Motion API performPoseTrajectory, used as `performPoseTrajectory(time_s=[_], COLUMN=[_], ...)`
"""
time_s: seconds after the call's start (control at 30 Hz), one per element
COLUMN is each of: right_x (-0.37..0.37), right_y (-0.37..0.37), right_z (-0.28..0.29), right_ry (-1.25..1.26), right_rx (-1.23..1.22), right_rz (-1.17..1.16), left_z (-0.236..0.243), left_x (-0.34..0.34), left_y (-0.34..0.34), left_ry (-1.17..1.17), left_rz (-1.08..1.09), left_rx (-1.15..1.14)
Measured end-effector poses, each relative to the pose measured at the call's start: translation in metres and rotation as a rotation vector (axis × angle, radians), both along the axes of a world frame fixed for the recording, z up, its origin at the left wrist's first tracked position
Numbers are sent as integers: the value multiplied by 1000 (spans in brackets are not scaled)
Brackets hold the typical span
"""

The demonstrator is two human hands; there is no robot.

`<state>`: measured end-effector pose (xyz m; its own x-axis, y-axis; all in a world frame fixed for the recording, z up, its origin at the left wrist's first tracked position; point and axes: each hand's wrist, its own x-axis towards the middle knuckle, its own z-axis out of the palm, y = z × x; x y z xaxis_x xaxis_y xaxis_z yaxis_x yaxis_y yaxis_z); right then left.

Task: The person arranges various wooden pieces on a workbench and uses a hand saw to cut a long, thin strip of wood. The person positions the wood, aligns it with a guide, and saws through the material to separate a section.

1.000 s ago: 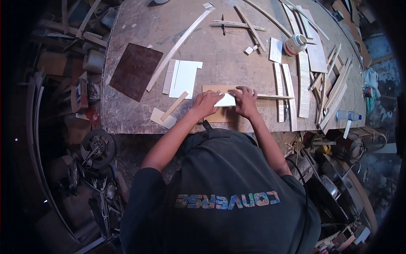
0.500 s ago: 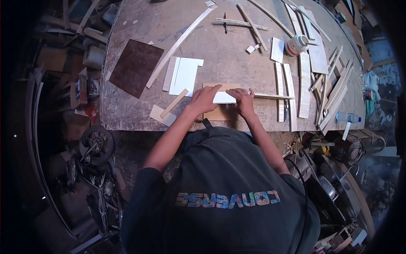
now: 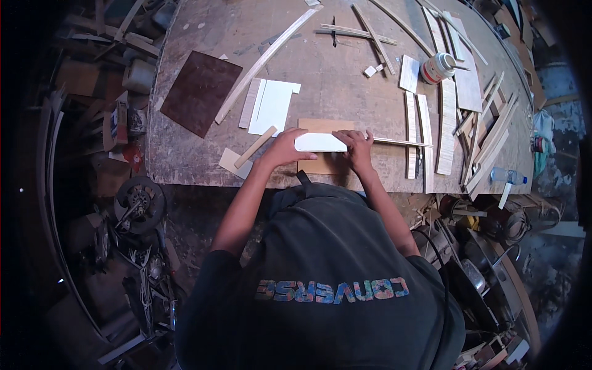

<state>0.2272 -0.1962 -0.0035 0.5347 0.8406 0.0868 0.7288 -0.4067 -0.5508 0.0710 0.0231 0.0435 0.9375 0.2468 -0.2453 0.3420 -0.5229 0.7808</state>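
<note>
White panel [image 3: 322, 143] lies parallel to the worktop's [image 3: 345, 80] near edge. Your half-open left hand [image 3: 283, 148] clasps its left end; your curled right hand [image 3: 357, 150], its right.

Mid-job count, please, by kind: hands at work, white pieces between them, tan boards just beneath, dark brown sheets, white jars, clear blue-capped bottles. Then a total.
Hands: 2 (left hand, right hand)
White piece: 1
Tan board: 1
Dark brown sheet: 1
White jar: 1
Clear bottle: 1
Total: 7
</note>
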Motion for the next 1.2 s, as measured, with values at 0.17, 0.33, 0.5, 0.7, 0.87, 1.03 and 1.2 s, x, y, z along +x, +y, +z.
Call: performPoseTrajectory(time_s=[0.17, 0.33, 0.5, 0.7, 0.87, 1.03, 1.2], right_x=[1, 1, 1, 2, 2, 3, 4], right_y=[0, 0, 2, 3, 2, 1, 2], right_z=[-2, -6, -10, -8, -7, -8, -12], right_ry=[-16, -35, -59, -16, 8, 31, 5], right_rx=[5, 23, 7, 41, 32, 41, 39], right_rz=[3, 2, -11, -22, -26, -36, -43], left_z=[3, 6, 7, 5, 2, 2, 5], left_x=[4, 7, 9, 12, 14, 15, 14], left_y=[2, 4, 2, 4, 5, 6, 4], left_ry=[13, 25, 13, 15, 19, 7, 1], left_rz=[16, 19, 31, 46, 33, 4, 9], left_rx=[-30, -68, -45, -73, -58, -23, 18])
